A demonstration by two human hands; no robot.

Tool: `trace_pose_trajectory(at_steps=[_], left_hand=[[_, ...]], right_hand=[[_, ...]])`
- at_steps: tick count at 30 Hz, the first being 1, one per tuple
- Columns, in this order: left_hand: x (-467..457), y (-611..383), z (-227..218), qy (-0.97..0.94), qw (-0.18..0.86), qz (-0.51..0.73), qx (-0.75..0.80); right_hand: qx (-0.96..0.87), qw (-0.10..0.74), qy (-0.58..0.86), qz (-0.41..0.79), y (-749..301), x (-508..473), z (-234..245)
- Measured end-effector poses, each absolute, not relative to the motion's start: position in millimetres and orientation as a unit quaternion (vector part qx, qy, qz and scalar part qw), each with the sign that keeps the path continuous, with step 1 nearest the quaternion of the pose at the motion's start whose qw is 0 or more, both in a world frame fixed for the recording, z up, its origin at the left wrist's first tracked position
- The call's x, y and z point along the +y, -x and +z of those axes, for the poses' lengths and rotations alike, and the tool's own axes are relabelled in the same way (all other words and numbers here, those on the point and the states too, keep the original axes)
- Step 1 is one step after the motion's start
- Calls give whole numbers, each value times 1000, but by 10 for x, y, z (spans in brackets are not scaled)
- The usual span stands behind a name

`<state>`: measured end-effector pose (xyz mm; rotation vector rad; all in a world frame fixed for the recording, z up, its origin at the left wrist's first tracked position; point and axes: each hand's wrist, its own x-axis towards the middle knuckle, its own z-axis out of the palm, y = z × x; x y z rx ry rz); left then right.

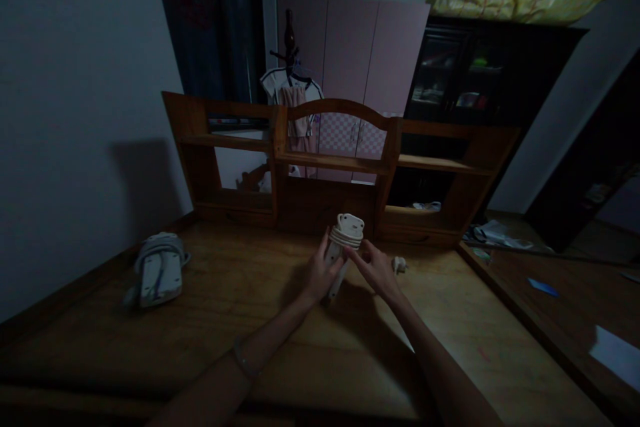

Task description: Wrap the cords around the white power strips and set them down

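A white power strip with its cord wound in several turns near the upper end is held tilted above the wooden desk. My left hand grips its body from the left side. From the right, my right hand has its thumb and fingertips closed at the lower edge of the wound cord. A small white piece that looks like a plug is just beyond my right hand, close to the desk surface. Some of my right fingers are hidden behind the strip.
Another white power strip, wrapped in a grey cord, lies at the desk's left. Along the back edge of the desk stands a wooden shelf unit. A wall borders the left side. Papers lie on a lower surface at right.
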<state>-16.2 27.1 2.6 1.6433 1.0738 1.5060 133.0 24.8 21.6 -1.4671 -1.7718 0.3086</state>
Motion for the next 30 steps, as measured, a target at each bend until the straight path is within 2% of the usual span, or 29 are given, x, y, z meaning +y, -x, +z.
trace_pose_trajectory(at_steps=[6,18,30], left_hand=[[325,186,-30,-613,358,582,395],[320,174,-12,-637,338,575,387],[259,177,-42,-650,213,483,547]], right_hand=[[-709,347,614,16,-1302,224,195],[-712,332,617,-54,-1322,195,217],[-708,322,624,-71,-1272,184,187]])
